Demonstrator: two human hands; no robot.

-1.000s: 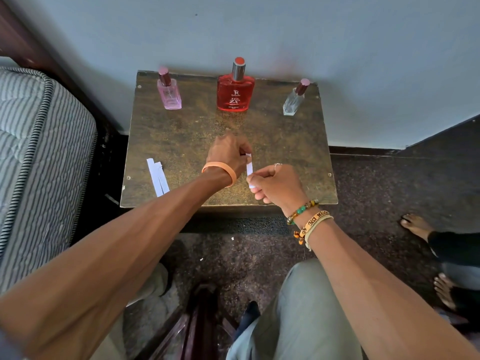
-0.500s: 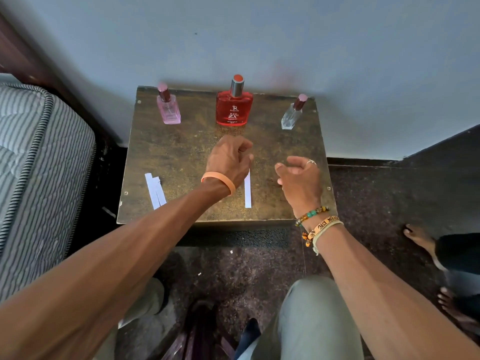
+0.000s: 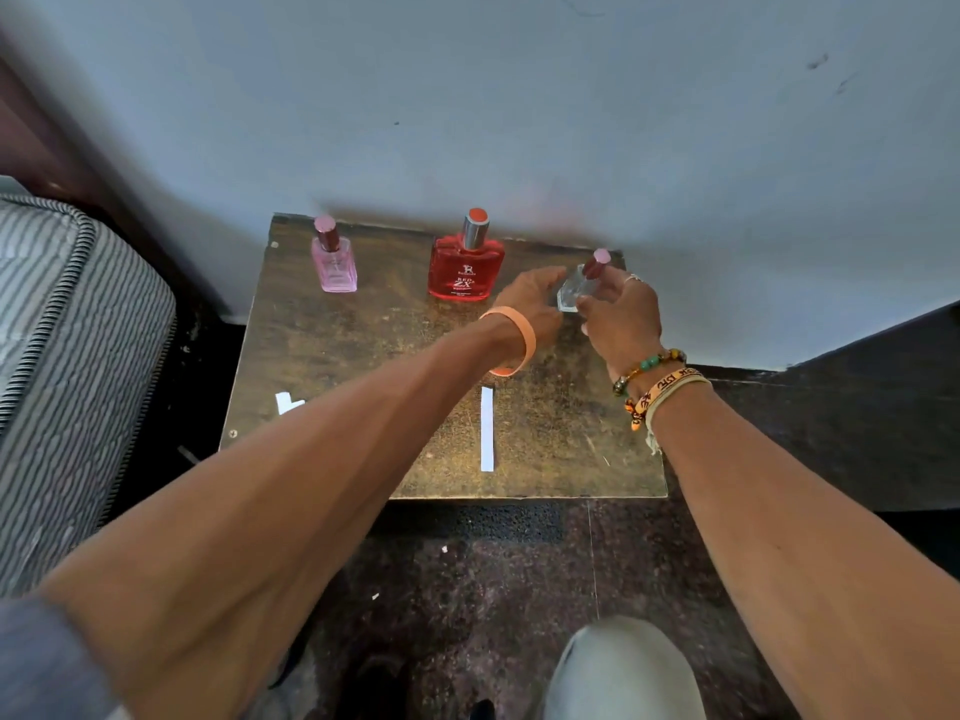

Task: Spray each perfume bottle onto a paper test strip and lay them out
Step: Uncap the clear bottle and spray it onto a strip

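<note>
Flanking hands (image 3: 618, 314), clear maroon-capped bottle (image 3: 574, 291)

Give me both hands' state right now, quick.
Left hand: open, fingers at the small clear glass perfume bottle; grip cannot be told.
Right hand: closed on the same bottle.

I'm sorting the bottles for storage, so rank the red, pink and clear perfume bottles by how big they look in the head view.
1. Red bottle, clearly largest.
2. Pink bottle.
3. Clear bottle, smallest-looking, though both hands partly cover it, so second versus third is unsure.
</note>
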